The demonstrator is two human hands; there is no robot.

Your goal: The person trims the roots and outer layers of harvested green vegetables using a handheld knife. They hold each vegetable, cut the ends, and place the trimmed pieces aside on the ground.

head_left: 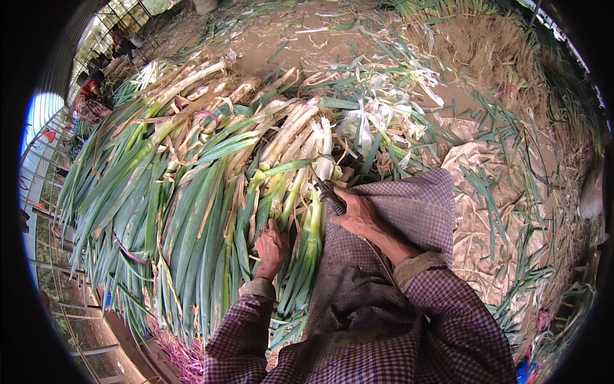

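Observation:
A broad heap of large green onions lies to the left, white stems and roots towards the top, green leaves towards the bottom. My left hand is on the heap with its fingers bent at the green part of a stalk; whether they grip it is hard to see. In my right hand is a dark-handled hand tool with a thin metal nozzle, and a hose runs back from it along my forearm. The nozzle points at the white stems beside my knee.
Peeled skins and leaf scraps are piled beyond my knee. A crumpled tan sheet with cut leaves spreads to the right. More onions with roots stand at the upper right. Pink twine lies at the bottom. A person sits at the upper left.

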